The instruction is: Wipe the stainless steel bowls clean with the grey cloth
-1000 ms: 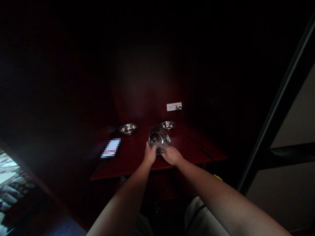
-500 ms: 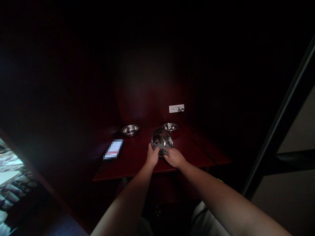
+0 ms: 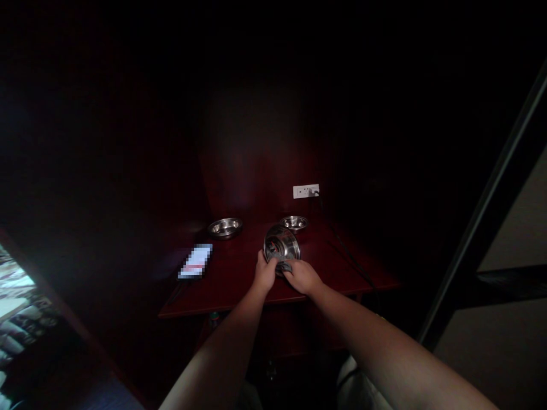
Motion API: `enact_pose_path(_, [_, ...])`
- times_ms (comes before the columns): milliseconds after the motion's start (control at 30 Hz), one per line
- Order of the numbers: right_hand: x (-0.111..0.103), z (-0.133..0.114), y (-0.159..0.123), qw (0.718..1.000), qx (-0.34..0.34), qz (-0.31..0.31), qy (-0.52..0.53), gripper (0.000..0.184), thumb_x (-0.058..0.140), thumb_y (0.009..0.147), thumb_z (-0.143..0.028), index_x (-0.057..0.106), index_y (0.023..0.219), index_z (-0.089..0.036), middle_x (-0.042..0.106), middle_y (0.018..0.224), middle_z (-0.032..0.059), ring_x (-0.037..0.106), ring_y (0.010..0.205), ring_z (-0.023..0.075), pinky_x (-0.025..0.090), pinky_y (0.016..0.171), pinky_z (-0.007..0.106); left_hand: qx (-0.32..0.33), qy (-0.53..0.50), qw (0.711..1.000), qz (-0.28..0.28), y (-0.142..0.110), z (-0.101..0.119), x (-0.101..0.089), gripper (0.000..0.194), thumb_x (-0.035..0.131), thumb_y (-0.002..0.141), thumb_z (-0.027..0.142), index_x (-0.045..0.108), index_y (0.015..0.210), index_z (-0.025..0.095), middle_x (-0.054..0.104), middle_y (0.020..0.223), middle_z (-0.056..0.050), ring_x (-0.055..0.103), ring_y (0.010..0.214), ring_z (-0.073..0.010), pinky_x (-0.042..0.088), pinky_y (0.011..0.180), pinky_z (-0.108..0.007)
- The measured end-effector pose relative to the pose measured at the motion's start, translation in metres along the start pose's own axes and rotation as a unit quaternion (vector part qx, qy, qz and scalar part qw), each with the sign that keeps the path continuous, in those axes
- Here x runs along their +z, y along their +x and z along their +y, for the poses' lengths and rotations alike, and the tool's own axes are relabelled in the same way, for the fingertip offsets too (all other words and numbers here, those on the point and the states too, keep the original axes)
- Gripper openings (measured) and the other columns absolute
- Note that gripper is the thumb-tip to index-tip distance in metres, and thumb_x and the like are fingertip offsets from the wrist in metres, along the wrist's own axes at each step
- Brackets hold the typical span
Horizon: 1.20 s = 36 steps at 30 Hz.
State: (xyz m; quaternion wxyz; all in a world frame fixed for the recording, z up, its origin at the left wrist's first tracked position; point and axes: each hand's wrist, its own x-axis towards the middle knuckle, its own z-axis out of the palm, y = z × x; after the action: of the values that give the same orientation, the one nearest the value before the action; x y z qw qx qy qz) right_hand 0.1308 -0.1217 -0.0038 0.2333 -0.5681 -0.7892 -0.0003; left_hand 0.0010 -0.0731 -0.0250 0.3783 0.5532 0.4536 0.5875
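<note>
A shiny steel bowl [image 3: 280, 238] is tilted with its opening toward me, over the front half of the dark red table [image 3: 239, 273]. My left hand [image 3: 265, 273] is closed on the bowl's near left rim, thumb on the inside. At the near right rim, my right hand [image 3: 301, 276] is closed on a grey cloth [image 3: 285, 265] pressed against the bowl. Dim light hides how far the cloth reaches inside. Reflections show in the bowl's inner surface.
Two more steel bowls stand farther back, a wider one [image 3: 225, 228] at left and a smaller one [image 3: 294, 222] behind the held bowl. A blurred phone [image 3: 195, 262] lies at the table's left. A white socket [image 3: 306, 191] with a plug is on the back wall.
The view has shifted very slightly. Both hands keep their hold on the bowl and cloth, with hardly any movement to be seen.
</note>
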Motion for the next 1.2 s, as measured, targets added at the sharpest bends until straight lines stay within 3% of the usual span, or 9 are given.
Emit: enact_pose_path(1200, [-0.0036, -0.0019, 0.0014, 0.999, 0.028, -0.024, -0.008, 0.032, 0.037, 0.085, -0.031, 0.061, 0.104, -0.021, 0.064, 0.107, 0.0065, 0.059, 0.096, 0.0184, 0.04, 0.084, 0.027, -0.007, 0.008, 1.0, 0.015, 0.0032, 0.0004, 0.0008, 0.033, 0.059, 0.064, 0.024, 0.054, 0.096, 0.018, 0.062, 0.09, -0.004, 0.058, 0.083, -0.0186, 0.043, 0.08, -0.031])
